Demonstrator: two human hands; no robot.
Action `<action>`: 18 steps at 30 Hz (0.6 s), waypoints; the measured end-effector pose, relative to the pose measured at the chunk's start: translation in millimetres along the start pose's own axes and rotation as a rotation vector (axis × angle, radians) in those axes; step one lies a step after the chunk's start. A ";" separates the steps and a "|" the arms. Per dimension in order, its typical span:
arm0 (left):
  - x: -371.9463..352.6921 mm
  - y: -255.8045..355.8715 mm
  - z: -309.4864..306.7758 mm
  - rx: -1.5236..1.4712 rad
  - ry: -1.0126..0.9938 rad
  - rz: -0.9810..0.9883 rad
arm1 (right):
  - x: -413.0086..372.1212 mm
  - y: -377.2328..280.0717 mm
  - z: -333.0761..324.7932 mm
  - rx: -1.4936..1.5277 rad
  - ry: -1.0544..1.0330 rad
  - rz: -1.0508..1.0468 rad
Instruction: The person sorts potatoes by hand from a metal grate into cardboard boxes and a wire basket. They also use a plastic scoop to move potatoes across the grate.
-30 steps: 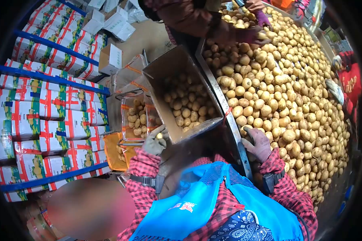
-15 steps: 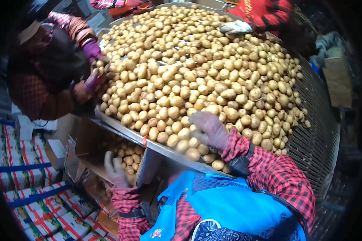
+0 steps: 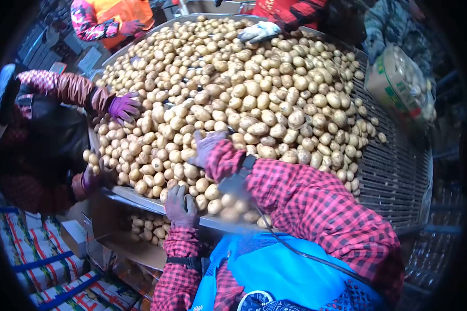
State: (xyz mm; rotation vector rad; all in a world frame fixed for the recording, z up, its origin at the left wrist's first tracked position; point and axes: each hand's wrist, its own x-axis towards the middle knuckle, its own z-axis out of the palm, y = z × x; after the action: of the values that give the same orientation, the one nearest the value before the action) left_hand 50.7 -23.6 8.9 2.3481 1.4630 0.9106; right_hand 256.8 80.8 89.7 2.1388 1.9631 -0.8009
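Observation:
A large heap of potatoes (image 3: 254,93) covers a metal sorting table (image 3: 394,176). My right hand (image 3: 210,147), in a greyish-purple glove, reaches across to the left and lies on the potatoes, fingers apart. My left hand (image 3: 181,206), in a similar glove, is at the near metal rim with its fingers stretched up against the front potatoes. Neither hand visibly grips a potato. Below the rim, left of my left hand, an open cardboard box (image 3: 135,249) contains more potatoes (image 3: 149,228).
At the left, a co-worker's purple-gloved hand (image 3: 124,107) rests by the heap; their other hand (image 3: 96,176) is near potatoes. A white-gloved hand (image 3: 259,32) lies on the far side. Another person at right holds a carton (image 3: 394,78). Printed boxes (image 3: 41,254) are stacked lower left.
My left hand has risen from beside the cardboard box to the table rim. My right hand has moved left over the potatoes. A person with a carton now shows at the right.

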 end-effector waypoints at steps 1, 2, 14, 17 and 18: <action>-3.6 -2.3 0.8 -0.010 -0.016 0.021 | 3.0 -3.5 14.6 -0.022 0.112 -0.075; -4.1 -5.0 2.6 0.012 -0.029 0.008 | 1.8 -12.2 32.5 -0.026 0.184 -0.120; -5.4 -9.6 1.3 0.050 -0.045 0.023 | -60.0 58.6 43.8 0.189 0.676 -0.768; -3.1 -6.3 2.6 0.021 -0.068 0.012 | -57.1 136.9 -2.1 0.028 0.794 -0.317; -3.3 -5.5 2.0 0.026 -0.070 0.004 | -62.8 154.3 -29.7 -0.146 0.686 -0.108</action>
State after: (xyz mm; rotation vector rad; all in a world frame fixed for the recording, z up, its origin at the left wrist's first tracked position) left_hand 46.8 -23.6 3.4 2.3766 1.4520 0.8061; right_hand 412.3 15.6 104.8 2.4369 2.3456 0.1100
